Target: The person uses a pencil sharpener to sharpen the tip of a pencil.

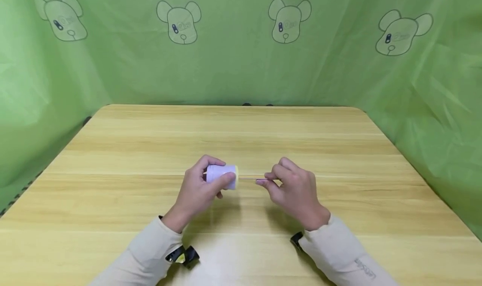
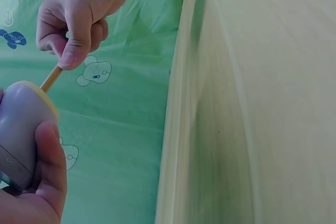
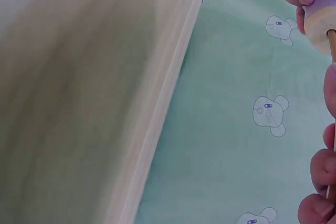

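A lilac, barrel-shaped pencil sharpener (image 1: 218,173) with a pale yellow end face lies on its side in my left hand (image 1: 196,191), thumb along its near side and fingers round the back. From the right, my right hand (image 1: 295,189) pinches a thin wooden pencil (image 1: 250,177) between thumb and fingers. In the right wrist view the pencil (image 3: 332,43) enters a round hole in the sharpener's yellow face (image 3: 316,29); its tip is hidden inside. The left wrist view shows the sharpener (image 2: 21,124) tilted, with the right thumb close to the pencil (image 2: 51,80).
Both hands are above a light wood-grain table (image 1: 241,139). A green curtain (image 1: 233,68) printed with bear heads hangs behind and at both sides. Black straps with small devices (image 1: 184,256) show at the cuffs of the pale sleeves (image 1: 147,252).
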The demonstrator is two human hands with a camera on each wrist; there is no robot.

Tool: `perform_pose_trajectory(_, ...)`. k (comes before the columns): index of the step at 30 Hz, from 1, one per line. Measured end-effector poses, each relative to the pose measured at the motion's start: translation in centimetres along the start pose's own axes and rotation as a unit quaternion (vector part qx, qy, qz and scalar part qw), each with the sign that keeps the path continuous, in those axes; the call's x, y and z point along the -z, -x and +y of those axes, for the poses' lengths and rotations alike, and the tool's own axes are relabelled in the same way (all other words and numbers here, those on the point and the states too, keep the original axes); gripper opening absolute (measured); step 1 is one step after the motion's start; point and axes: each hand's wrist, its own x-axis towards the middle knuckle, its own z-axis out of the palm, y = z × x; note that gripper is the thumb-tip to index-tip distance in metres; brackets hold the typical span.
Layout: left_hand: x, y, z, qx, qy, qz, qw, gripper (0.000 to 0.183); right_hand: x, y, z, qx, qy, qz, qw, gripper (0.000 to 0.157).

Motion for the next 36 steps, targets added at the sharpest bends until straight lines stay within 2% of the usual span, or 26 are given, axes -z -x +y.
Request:
perform_pose_trajectory(5, 0.3, -0.1, 0.0, 0.004, 0.015, -0.012, 0.9998, 0.029, -0.1, 0.0, 0.0, -0.006, -0.03, -0.01, 0.999, 0.034)
perform_pose_trajectory(9, 0.3, 0.0, 0.0, -0.013, 0.019, -0.026, 0.9994, 0.031, 0.0, 0.1, -0.1, -0.044, -0.059, -0.041, 0.996, 0.04)
perform_pose_trajectory(13, 0.4, 0.0, 0.1, -0.029, 0.015, -0.037, 0.9988, 0.031, 0.2, 0.0, -0.2, -0.097, -0.097, -0.084, 0.987, 0.042)
perform_pose_trajectory(16, 0.5, 0.0, 0.1, -0.029, 0.008, -0.042, 0.9987, 0.032, 0.4, -0.2, -0.2, -0.135, -0.126, -0.116, 0.976, 0.041)
perform_pose_trajectory(18, 0.6, 0.0, 0.2, -0.034, -0.005, -0.043, 0.9985, 0.033, 0.5, -0.3, -0.2, -0.158, -0.147, -0.142, 0.966, 0.04)
perform_pose_trajectory(20, 0.6, 0.0, 0.2, -0.05, -0.019, -0.047, 0.9975, 0.034, 0.8, -0.5, -0.2, -0.184, -0.176, -0.175, 0.951, 0.038)
perform_pose_trajectory(25, 0.4, -0.1, -0.2, -0.112, -0.048, -0.065, 0.9904, 0.035, 1.4, -0.9, 0.3, -0.266, -0.242, -0.273, 0.892, 0.032)
perform_pose_trajectory(27, 0.3, -0.1, -0.4, -0.126, -0.055, -0.067, 0.9882, 0.035, 1.5, -0.9, 0.4, -0.289, -0.242, -0.293, 0.879, 0.028)
perform_pose_trajectory(28, 0.2, -0.1, -0.4, -0.127, -0.059, -0.065, 0.988, 0.035, 1.5, -0.9, 0.4, -0.295, -0.24, -0.296, 0.876, 0.026)
perform_pose_trajectory(29, 0.2, -0.1, -0.4, -0.124, -0.062, -0.062, 0.9884, 0.036, 1.4, -0.8, 0.4, -0.299, -0.235, -0.294, 0.877, 0.024)
perform_pose_trajectory(31, 0.2, -0.1, -0.4, -0.111, -0.067, -0.05, 0.9903, 0.035, 1.1, -0.7, 0.2, -0.3, -0.22, -0.281, 0.885, 0.019)
perform_pose_trajectory(34, 0.2, -0.1, -0.3, -0.086, -0.069, -0.029, 0.9935, 0.034, 0.7, -0.5, -0.1, -0.28, -0.189, -0.246, 0.909, 0.014)
perform_pose_trajectory(36, 0.3, -0.1, -0.4, -0.073, -0.067, -0.019, 0.9949, 0.034, 0.4, -0.4, -0.3, -0.252, -0.16, -0.217, 0.929, 0.016)
